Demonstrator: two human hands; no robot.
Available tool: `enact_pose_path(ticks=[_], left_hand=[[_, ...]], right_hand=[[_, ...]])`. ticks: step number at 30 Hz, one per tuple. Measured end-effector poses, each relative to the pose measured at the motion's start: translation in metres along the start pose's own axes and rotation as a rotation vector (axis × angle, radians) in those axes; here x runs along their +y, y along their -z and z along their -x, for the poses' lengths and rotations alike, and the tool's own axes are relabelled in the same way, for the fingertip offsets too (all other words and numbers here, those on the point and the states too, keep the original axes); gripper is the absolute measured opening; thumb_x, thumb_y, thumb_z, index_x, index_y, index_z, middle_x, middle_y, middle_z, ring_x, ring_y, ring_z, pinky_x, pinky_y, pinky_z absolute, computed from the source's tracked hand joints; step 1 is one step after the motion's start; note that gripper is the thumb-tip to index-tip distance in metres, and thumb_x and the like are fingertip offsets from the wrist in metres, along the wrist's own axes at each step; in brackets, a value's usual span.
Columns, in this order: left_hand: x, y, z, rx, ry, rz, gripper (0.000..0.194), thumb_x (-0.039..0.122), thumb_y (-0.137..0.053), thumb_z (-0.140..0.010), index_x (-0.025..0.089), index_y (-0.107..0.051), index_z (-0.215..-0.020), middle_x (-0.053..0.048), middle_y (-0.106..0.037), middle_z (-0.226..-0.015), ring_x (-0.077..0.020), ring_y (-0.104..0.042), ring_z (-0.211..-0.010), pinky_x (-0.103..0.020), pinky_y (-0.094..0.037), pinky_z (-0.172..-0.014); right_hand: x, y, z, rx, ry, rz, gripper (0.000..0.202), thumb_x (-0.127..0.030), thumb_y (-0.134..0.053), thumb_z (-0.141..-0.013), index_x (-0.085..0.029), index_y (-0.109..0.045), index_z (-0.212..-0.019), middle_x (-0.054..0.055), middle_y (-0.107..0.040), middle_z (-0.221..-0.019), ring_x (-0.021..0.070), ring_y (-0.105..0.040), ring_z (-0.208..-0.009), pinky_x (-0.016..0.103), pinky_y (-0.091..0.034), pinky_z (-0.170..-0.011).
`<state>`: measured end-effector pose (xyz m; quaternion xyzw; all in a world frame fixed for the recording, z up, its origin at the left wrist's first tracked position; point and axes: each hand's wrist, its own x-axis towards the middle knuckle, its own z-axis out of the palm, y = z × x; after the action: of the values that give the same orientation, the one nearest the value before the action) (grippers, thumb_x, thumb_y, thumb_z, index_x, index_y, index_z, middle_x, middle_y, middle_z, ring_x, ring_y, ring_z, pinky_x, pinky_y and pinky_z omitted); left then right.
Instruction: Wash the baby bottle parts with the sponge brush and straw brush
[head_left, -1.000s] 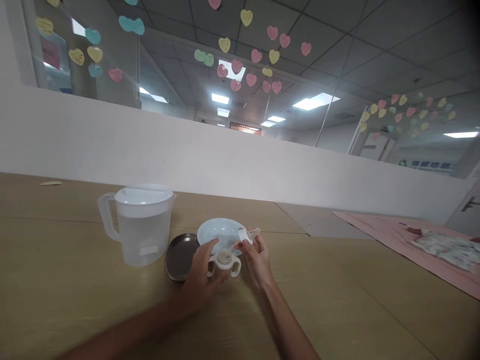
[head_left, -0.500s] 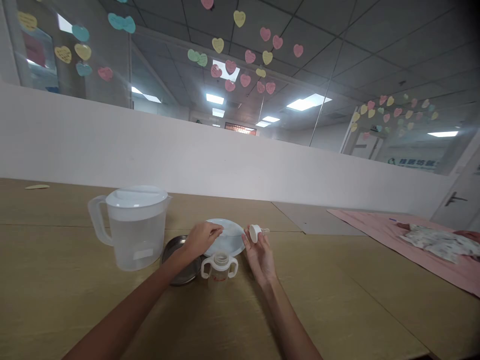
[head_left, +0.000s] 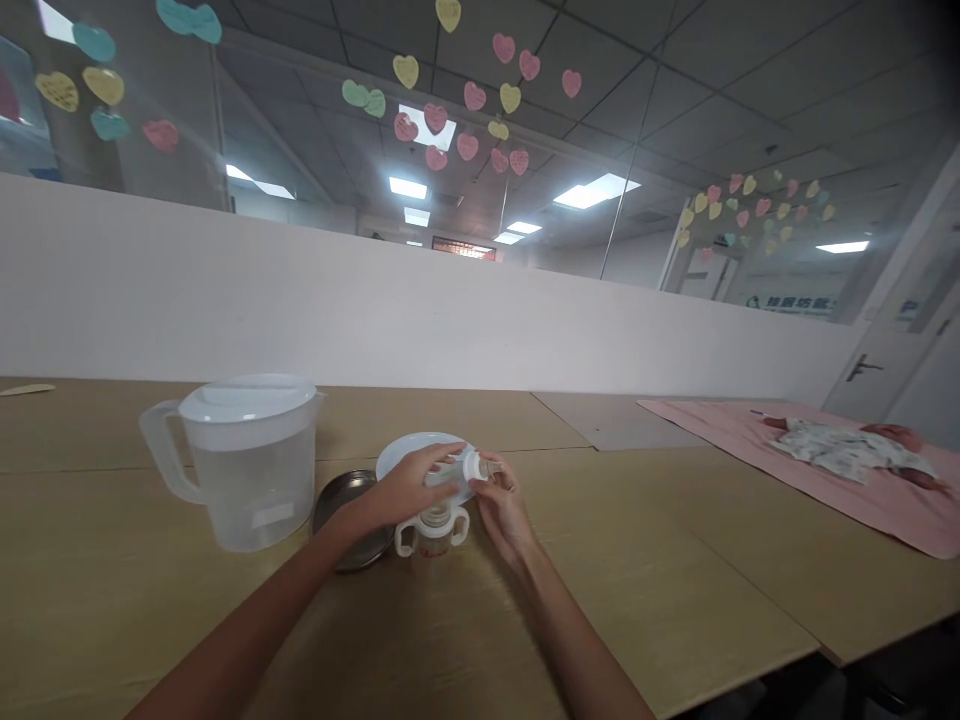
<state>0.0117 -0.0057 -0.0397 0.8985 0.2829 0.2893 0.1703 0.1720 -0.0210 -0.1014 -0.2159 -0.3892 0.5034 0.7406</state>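
bottle, head view (only one): upright on the table, just in front of the plate, steel dish close at its left; touching or not, can't tell. mouth uncovered, two side handles out. it stands unaided, which likely explains why neither hand grips it.

right hand: closed on the cap, above and right of the bottle. cap lies sideways, white end toward the left hand, clear tip pointing right. probably held in the fingers so the white end stays reachable.

left hand: over the plate and above the bottle's mouth, partly curled, thumb and fingers apart, facing the cap. contact can't be told; nor whether it pinches something. looks placed to work on the cap from the other side.

pitcher: lidded, left of the dish, handle turned outward, likely for easy grabbing.

pink cloth: far right, well apart, doll-like figure on it.
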Motion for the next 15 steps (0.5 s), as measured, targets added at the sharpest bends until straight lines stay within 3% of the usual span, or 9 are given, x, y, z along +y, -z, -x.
enact_pose_path(ticks=[3,7,10,15], left_hand=[[0.021,-0.011,0.001,0.048,-0.078,-0.247,0.057,0.034,-0.054,-0.079,0.023,-0.034,-0.131,-0.006,-0.042,-0.134,-0.0219,-0.041,-0.119,-0.034,-0.037,-0.097],[0.027,-0.026,0.0,0.207,-0.061,-0.417,0.047,0.035,-0.052,-0.081,0.019,-0.041,-0.124,-0.01,-0.048,-0.127,-0.0241,-0.046,-0.114,-0.037,-0.039,-0.094],[0.029,-0.025,0.0,0.247,-0.057,-0.37,0.037,0.038,-0.05,-0.082,0.019,-0.048,-0.114,-0.009,-0.055,-0.114,-0.0233,-0.051,-0.104,-0.036,-0.041,-0.089],[0.036,-0.009,0.004,0.158,-0.14,-0.153,0.037,0.041,-0.054,-0.08,0.023,-0.051,-0.111,-0.004,-0.056,-0.107,-0.0187,-0.053,-0.096,-0.029,-0.042,-0.084]], right_hand=[[-0.005,-0.004,0.002,-0.026,-0.004,-0.011,0.039,-0.017,-0.075,-0.055,-0.023,-0.063,-0.092,0.0,-0.064,-0.091,0.0139,-0.057,-0.083,0.028,-0.045,-0.079],[-0.009,-0.007,0.004,-0.026,-0.015,0.022,0.034,-0.029,-0.073,-0.062,-0.019,-0.066,-0.093,0.005,-0.064,-0.099,0.0182,-0.056,-0.094,0.032,-0.044,-0.085],[-0.009,-0.006,0.006,-0.015,-0.036,0.097,0.028,-0.032,-0.073,-0.063,-0.017,-0.069,-0.086,0.005,-0.066,-0.095,0.0176,-0.057,-0.091,0.029,-0.045,-0.081],[-0.013,-0.008,0.009,-0.006,-0.085,-0.012,0.023,-0.034,-0.073,-0.063,-0.016,-0.07,-0.078,0.003,-0.067,-0.079,0.0124,-0.058,-0.07,0.021,-0.047,-0.058]])
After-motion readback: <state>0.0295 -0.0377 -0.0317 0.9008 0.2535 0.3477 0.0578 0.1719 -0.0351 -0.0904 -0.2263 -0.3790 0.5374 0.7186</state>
